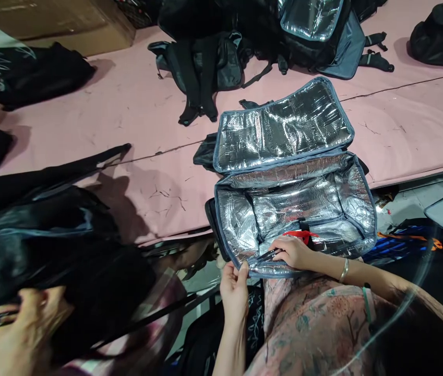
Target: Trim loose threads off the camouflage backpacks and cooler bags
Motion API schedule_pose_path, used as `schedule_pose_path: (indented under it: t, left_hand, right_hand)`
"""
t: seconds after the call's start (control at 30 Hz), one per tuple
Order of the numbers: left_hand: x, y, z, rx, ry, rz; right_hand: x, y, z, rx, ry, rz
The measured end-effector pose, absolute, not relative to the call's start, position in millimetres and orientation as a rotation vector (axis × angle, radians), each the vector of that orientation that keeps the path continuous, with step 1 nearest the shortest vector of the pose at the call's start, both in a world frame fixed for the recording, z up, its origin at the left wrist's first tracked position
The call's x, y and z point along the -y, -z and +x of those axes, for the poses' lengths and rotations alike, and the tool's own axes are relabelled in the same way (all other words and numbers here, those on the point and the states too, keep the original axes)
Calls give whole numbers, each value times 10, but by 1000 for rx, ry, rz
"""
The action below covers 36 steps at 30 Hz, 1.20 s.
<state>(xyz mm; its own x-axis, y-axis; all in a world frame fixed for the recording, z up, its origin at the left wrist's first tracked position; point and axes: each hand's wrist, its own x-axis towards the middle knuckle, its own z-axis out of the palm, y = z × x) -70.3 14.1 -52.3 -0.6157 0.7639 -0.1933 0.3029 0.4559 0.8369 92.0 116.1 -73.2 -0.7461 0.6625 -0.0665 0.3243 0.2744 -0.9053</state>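
The left hand [21, 329] gripped a blurred black bag [68, 250] while a co-worker's hands [235, 292] touched an open foil-lined cooler bag [295, 203] at the edge of the pink table [127, 104].

Cooler bag [237, 219] of crinkled glossy foil (grey cloth trim), matt pink tabletop [127, 115]

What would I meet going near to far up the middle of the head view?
Nearest, the left hand → right hand over a dark tool → foil-lined bag, its near rim pinched by the left hand → open lid → second foil-lined bag at the far edge.
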Motion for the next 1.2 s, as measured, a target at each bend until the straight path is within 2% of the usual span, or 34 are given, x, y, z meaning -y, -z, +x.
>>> schedule_pose_path:
  t: [0.13,0.73,1.03,1.13,1.2]
  left_hand:
    - [-141,546,-669,-1924,-1257,599]
    - [-163,491,-633,-1885,-1271,529]
    - [-160,484,-630,-1922,-1261,594]
    - [-147,373,-708,-1998,-1155,773]
    - [-157,224,-810,-2085,-912,971]
  right_hand:
    - [-1180,770,902,2188,-1484,-876]
    - [-1201,976,840,2095,-1523,-840]
    - [-1188,838,861,2088,-1516,-826]
    - [-1184,734,886,1980,-1570,-921]
    - [-1211,631,936,1854,-1624,-1022]
